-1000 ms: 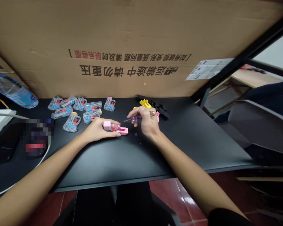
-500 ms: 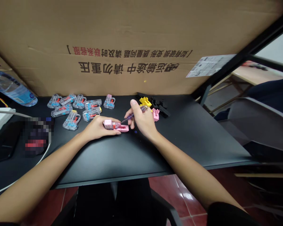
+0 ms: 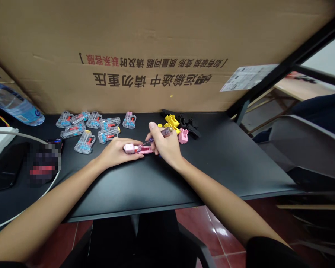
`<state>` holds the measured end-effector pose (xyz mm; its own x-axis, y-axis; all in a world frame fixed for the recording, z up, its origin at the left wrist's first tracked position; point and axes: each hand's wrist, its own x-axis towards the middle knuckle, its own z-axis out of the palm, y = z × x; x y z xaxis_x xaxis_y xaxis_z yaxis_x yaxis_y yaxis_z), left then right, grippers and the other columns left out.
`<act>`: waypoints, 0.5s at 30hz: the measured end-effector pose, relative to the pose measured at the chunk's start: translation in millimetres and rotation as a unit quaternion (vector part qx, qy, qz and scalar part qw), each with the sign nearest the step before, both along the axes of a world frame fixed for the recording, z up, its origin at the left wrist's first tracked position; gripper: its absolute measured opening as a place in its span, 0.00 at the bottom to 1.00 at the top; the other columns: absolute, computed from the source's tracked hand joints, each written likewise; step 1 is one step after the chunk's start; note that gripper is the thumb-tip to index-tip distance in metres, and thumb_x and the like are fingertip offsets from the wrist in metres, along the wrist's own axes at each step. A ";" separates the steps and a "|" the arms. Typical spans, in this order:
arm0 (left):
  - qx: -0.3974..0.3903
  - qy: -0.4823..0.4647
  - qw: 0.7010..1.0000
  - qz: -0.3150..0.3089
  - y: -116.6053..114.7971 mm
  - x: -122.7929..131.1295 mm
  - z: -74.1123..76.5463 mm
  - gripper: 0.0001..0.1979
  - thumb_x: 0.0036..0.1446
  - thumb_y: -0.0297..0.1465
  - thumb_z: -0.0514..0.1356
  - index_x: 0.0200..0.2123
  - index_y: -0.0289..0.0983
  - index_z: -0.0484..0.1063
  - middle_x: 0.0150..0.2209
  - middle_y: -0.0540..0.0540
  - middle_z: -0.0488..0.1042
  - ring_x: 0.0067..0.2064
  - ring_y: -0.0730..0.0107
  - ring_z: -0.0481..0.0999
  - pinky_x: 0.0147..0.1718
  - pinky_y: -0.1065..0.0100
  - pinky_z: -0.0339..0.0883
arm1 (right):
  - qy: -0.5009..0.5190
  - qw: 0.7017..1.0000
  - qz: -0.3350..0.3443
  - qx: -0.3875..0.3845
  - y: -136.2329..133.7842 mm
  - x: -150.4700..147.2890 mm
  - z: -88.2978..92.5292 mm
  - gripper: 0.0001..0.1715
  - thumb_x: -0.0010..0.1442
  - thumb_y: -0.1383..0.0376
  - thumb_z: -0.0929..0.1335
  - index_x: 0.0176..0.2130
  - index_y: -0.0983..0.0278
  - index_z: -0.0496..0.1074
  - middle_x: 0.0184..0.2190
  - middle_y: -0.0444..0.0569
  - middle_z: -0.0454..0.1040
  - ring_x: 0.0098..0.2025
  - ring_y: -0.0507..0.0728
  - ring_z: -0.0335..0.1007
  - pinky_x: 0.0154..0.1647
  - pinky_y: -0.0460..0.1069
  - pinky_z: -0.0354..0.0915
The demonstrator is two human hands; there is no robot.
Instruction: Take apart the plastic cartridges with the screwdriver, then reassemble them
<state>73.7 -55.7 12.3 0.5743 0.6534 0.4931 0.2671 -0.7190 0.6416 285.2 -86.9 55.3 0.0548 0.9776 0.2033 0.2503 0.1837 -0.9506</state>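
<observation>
**The Room All Around**

A big cardboard box [image 3: 156, 37] stands up behind the black table [image 3: 212, 175]. It has dark and red words on it, upside down, and a white paper label [image 3: 248, 77]. A black metal bar [image 3: 290, 61] goes up on the right. Past it are a wooden table [image 3: 296, 87] and a grey chair [image 3: 309, 145]. The floor has shiny red tiles [image 3: 201, 227].

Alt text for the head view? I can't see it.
The left hand steadies a pink toy gun while the right hand holds a purple screwdriver to it. Clear toy guns lie left, yellow parts right, on a black desk.
</observation>
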 end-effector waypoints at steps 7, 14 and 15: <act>-0.016 -0.003 1.000 -0.016 -0.2 0.7 -1.0 0.19 0.58 0.39 0.76 0.50 0.38 0.87 0.45 0.41 0.89 0.42 0.58 0.90 0.45 0.64 0.82 | -0.032 0.999 0.015 0.016 3.6 -0.6 -4.6 0.40 0.68 0.33 0.66 0.22 0.60 0.71 0.14 0.45 0.67 0.18 0.53 0.65 0.19 0.48 0.59; -0.027 -0.014 0.999 -0.026 1.2 2.1 -0.2 0.20 0.57 0.40 0.77 0.50 0.37 0.87 0.44 0.40 0.89 0.38 0.59 0.89 0.40 0.66 0.81 | 0.025 0.995 0.013 -0.093 25.5 -3.3 -11.8 0.38 0.70 0.38 0.65 0.21 0.60 0.69 0.11 0.44 0.65 0.11 0.50 0.58 0.13 0.46 0.55; -0.034 -0.011 0.999 -0.020 1.2 2.3 0.7 0.20 0.57 0.40 0.77 0.50 0.37 0.87 0.43 0.41 0.89 0.37 0.59 0.88 0.38 0.66 0.81 | 0.036 0.995 0.014 -0.095 26.4 -2.9 -11.9 0.37 0.70 0.38 0.66 0.22 0.60 0.70 0.11 0.44 0.65 0.11 0.50 0.57 0.13 0.46 0.55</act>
<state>76.0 -54.6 13.0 0.5893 0.6630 0.4617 0.2246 -0.6834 0.6946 282.3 -60.5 43.4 0.0350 0.9993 0.0120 0.1776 0.0056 -0.9841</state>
